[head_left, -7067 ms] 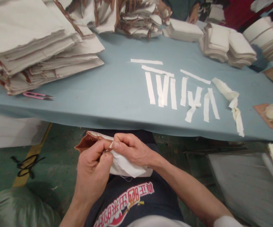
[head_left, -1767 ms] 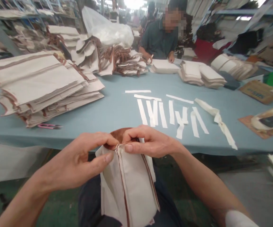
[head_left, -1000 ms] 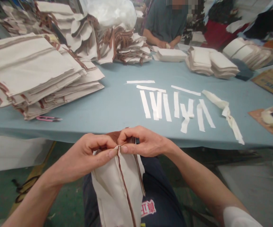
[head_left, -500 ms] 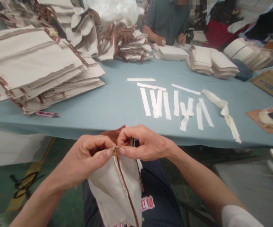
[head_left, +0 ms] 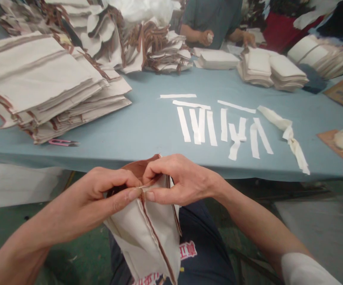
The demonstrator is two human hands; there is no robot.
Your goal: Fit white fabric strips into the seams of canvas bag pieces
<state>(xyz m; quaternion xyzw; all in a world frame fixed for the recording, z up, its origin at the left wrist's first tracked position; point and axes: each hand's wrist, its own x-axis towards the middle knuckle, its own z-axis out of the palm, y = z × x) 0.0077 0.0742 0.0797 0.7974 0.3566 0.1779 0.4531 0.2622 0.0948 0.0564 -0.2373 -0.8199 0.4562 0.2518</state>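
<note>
A cream fabric piece with brown edging (head_left: 147, 233), sewn like a pouch, hangs over my lap below the table's front edge. My left hand (head_left: 112, 194) pinches its top edge just left of the brown seam. On the other side of that seam, my right hand (head_left: 174, 178) grips the same edge between thumb and bent fingers. The two thumbs nearly meet at the seam's upper end. Brown lining shows behind the fingers; the fingertips inside the fabric are hidden.
On the blue-covered table (head_left: 147, 126) lie several white strips (head_left: 210, 126), a twisted cream strip (head_left: 290, 134) and pink thread snips (head_left: 63, 142). A tall stack of cream fabric pieces (head_left: 40, 83) stands left. Across the table, a co-worker (head_left: 210, 23) handles folded cream stacks (head_left: 257, 65).
My left hand and forearm have shifted slightly left, the wrist turning flatter. Both hands still pinch the fabric edge. The co-worker's hand has moved onto a folded stack.
</note>
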